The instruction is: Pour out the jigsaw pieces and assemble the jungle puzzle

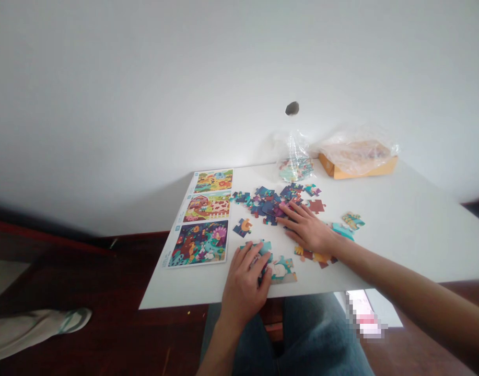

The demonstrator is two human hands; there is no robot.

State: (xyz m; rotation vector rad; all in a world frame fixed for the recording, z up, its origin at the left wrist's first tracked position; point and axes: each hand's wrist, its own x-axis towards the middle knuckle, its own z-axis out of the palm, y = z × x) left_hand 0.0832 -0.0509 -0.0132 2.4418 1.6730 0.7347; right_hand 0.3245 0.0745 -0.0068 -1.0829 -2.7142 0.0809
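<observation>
My left hand rests near the table's front edge, fingers apart over a few joined jigsaw puzzle pieces with a white animal on teal. Part of that section is hidden under the fingers. Farther in, my right hand lies with fingers spread on the near right side of a heap of dark blue and purple puzzle pieces. Neither hand grips a piece that I can see. Yellow and brown pieces show below the right wrist, and a single piece with an orange shape lies left of the heap.
At the left is a picture sheet with three printed scenes. Toward the wall stand a clear bag of pieces and an orange box under plastic. A loose piece lies to the right. Someone's foot shows on the floor.
</observation>
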